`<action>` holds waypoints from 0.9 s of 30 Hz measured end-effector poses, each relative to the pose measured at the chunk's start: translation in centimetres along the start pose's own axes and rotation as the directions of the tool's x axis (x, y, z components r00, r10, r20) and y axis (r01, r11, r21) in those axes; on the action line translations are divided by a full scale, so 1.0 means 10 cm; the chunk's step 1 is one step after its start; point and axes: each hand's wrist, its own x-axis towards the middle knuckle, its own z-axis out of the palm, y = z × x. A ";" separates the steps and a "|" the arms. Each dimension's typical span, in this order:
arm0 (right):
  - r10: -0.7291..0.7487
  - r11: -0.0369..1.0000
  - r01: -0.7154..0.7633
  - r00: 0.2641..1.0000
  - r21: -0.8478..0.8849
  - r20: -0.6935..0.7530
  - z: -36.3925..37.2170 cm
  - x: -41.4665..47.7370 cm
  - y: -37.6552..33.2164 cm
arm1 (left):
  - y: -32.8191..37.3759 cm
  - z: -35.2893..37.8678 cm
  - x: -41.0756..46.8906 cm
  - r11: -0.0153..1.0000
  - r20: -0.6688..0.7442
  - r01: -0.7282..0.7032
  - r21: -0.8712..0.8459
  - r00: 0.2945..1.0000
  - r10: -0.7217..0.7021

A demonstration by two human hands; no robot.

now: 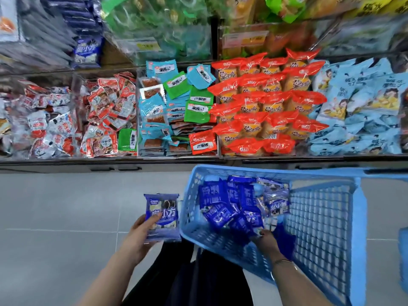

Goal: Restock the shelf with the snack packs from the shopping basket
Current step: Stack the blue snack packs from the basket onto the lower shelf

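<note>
A light blue plastic shopping basket point(320, 219) sits on the floor at the lower right, with several dark blue snack packs point(229, 204) piled in its left end. My left hand point(138, 237) holds one blue snack pack point(162, 217) upright, just left of the basket and above the floor. Inside the basket, my right hand point(266, 240) has its fingers closed on a blue pack at the near edge of the pile. On the upper shelf at the far left stand matching blue packs point(88, 51).
The lower shelf point(176, 161) runs across the frame with bins of red-white packs, blue and green sachets, orange-wrapped cakes and pale blue bags. Grey floor tiles lie to the left. My dark trousers show between my arms. Another blue basket edge point(403, 261) is at far right.
</note>
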 end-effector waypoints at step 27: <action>-0.806 0.560 0.785 0.441 -0.265 -0.395 -0.10 -1.64 -0.86 | 0.09 1.03 -0.48 0.993 0.204 -0.040 0.112 0.979 0.016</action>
